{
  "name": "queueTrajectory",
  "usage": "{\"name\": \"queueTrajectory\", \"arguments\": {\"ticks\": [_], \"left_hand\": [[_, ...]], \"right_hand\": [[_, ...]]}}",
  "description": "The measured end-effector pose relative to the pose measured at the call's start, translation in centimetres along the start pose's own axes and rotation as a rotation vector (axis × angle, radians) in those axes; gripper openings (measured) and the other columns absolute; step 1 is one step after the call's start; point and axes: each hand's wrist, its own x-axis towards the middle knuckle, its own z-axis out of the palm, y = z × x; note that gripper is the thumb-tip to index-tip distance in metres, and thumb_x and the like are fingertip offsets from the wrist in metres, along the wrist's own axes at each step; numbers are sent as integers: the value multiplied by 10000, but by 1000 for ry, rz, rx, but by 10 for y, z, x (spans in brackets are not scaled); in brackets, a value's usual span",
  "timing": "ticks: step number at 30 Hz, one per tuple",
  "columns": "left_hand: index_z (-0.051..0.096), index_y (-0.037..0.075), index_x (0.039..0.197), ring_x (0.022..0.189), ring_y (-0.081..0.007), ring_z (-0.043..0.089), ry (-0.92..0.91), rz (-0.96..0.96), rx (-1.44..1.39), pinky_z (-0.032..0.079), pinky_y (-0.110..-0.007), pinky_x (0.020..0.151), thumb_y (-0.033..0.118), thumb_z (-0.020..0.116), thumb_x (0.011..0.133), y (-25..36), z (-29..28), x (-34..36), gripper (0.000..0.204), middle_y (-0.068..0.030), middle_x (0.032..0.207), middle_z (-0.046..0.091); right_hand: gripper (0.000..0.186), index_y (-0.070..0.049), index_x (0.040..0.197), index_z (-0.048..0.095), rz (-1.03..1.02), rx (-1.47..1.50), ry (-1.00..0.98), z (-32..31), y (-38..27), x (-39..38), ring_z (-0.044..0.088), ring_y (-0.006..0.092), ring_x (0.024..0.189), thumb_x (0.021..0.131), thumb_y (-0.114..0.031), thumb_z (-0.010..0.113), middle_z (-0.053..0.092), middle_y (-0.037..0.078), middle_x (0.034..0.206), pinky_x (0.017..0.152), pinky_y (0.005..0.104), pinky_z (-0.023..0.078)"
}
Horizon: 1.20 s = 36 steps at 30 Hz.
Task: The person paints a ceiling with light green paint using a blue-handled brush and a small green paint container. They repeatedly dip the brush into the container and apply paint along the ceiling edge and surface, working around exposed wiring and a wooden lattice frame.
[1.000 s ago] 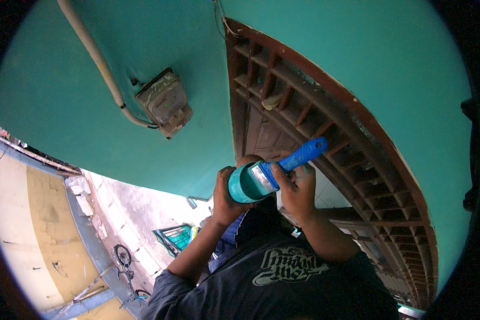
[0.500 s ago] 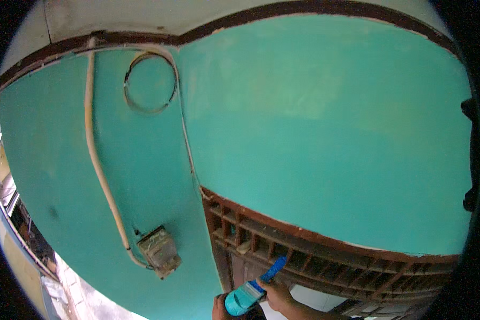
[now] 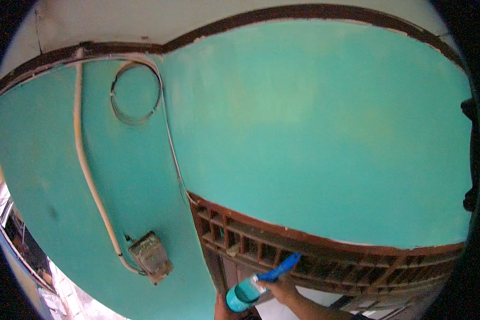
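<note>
A paintbrush with a blue handle slants up to the right near the bottom middle. My right hand is closed on it, close to where the handle meets the bristle end. Below and left of that, my left hand wraps round the side of a small cup of turquoise paint. The brush's lower end is over or in the cup's mouth; I cannot tell how deep the bristles reach. Part of my left hand is cut off by the lower edge.
Turquoise walls meet at a corner, with a brown slatted wooden vent frame below. On the left wall are a pale conduit pipe, a dusty meter box and a coiled cable. Brown trim runs along the top.
The brush handle has shifted slightly right and tilted flatter, and more of the cup's opening shows. The view has turned a little, so the wall fittings appear farther left.
</note>
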Motion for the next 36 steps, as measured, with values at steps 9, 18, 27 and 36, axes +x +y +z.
{"name": "queueTrajectory", "arguments": {"ticks": [9,18,27,36], "left_hand": [[395,8,1290,1120,-305,574,19,171,174,458,-406,963,141,914,484,10,7,45,968,-185,1201,584],[405,43,1246,1059,-393,573,23,230,157,470,-436,906,96,869,481,19,6,51,896,-194,1137,562],[391,37,1264,1037,-389,600,5,204,107,490,-435,884,124,889,513,21,5,35,906,-209,1142,585],[399,42,1268,1086,-429,542,-18,178,215,462,-474,916,92,879,483,18,-7,41,921,-216,1167,541]], "right_hand": [[228,-16,988,622,98,1013,53,-18,-17,23,672,219,850,768,-37,677,677,79,929,739,346,572],[313,-26,1042,594,-65,898,114,-25,-41,13,678,211,837,748,-23,701,670,84,946,721,356,574],[451,-64,1091,541,-100,771,122,-26,-41,4,621,196,910,697,-17,754,629,64,982,825,369,493],[396,-28,1005,641,-271,216,132,-31,-50,-11,646,229,851,707,-223,814,675,96,946,814,356,490]]}}
